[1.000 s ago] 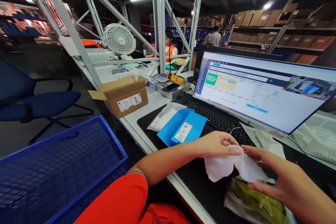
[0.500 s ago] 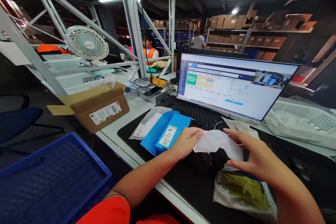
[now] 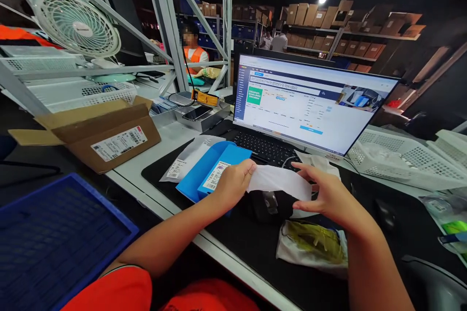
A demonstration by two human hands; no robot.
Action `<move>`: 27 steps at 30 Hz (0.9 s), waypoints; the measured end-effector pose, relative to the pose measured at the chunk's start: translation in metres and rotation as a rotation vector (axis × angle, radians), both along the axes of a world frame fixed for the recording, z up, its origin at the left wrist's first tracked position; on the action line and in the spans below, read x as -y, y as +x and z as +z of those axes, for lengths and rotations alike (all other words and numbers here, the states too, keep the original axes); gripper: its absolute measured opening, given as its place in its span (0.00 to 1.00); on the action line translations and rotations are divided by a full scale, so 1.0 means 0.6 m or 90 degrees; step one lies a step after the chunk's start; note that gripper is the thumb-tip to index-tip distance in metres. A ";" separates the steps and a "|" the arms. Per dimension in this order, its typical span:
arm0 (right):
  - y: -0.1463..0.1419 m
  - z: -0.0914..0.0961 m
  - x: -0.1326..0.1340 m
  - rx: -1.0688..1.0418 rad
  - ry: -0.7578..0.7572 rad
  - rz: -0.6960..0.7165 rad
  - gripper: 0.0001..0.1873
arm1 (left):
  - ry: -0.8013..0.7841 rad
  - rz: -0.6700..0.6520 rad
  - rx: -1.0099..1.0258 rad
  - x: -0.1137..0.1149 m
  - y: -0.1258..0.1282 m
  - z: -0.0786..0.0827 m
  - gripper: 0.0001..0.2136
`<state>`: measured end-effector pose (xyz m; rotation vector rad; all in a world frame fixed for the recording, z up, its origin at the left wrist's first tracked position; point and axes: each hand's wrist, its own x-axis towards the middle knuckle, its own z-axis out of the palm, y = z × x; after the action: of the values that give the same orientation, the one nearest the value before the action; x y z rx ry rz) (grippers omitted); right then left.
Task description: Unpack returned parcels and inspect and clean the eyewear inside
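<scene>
A limp white sheet point(image 3: 279, 178), thin cloth or paper, hangs over the black mat. My left hand point(image 3: 233, 184) pinches its left end. At the other end, my right hand point(image 3: 328, 192) is open, thumb and fingers apart around the sheet's edge. Beneath the sheet lies a black object point(image 3: 264, 206), partly hidden, perhaps a case. Yellow-lensed eyewear point(image 3: 317, 243) sits in a white wrapping point(image 3: 292, 255) below my right hand. Behind my left hand rests a blue box point(image 3: 237, 154) with a label, its flap up, beside a white printed bag point(image 3: 182, 161).
A monitor point(image 3: 292, 102) and keyboard point(image 3: 255, 146) stand beyond my hands. An opened cardboard box point(image 3: 109, 141) is at the left, above a blue crate point(image 3: 91, 204). A mouse point(image 3: 385, 214) and white basket point(image 3: 401, 155) are at the right. One person sits beyond the frame.
The view has shifted, moving the scene left and slightly up. The white sheet now looks flatter and more stretched out sideways. My left hand still pinches it.
</scene>
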<state>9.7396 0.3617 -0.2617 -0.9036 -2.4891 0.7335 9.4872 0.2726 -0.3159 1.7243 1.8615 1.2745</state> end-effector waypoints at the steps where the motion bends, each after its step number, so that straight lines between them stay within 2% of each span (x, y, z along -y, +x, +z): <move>1: 0.002 0.001 0.000 0.001 0.006 -0.007 0.44 | 0.015 0.028 -0.049 0.001 -0.001 0.002 0.16; 3: 0.004 0.003 0.000 0.001 0.005 -0.013 0.43 | 0.042 0.050 -0.092 0.003 -0.003 0.005 0.16; 4: 0.004 0.004 -0.001 -0.001 0.003 -0.011 0.42 | 0.043 0.039 -0.066 0.003 -0.004 0.007 0.16; 10: -0.007 -0.002 -0.003 -0.011 0.018 0.026 0.44 | -0.032 -0.116 0.313 -0.005 -0.001 0.019 0.19; 15: -0.018 -0.018 -0.006 -0.015 0.065 0.027 0.47 | -0.045 -0.077 0.270 -0.005 0.007 0.034 0.24; 18: -0.019 -0.023 -0.008 -0.002 0.079 0.057 0.50 | -0.088 -0.103 0.326 -0.003 0.010 0.035 0.23; 23: -0.022 -0.019 -0.006 -0.001 0.073 0.113 0.54 | 0.005 -0.068 0.412 -0.011 0.008 0.024 0.22; 27: -0.026 -0.020 -0.006 -0.002 0.033 0.054 0.57 | 0.042 -0.057 0.510 -0.024 0.004 0.019 0.23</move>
<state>9.7240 0.3655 -0.2739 -0.7810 -2.5448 0.6933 9.4897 0.2871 -0.3045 1.0477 1.2622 1.6672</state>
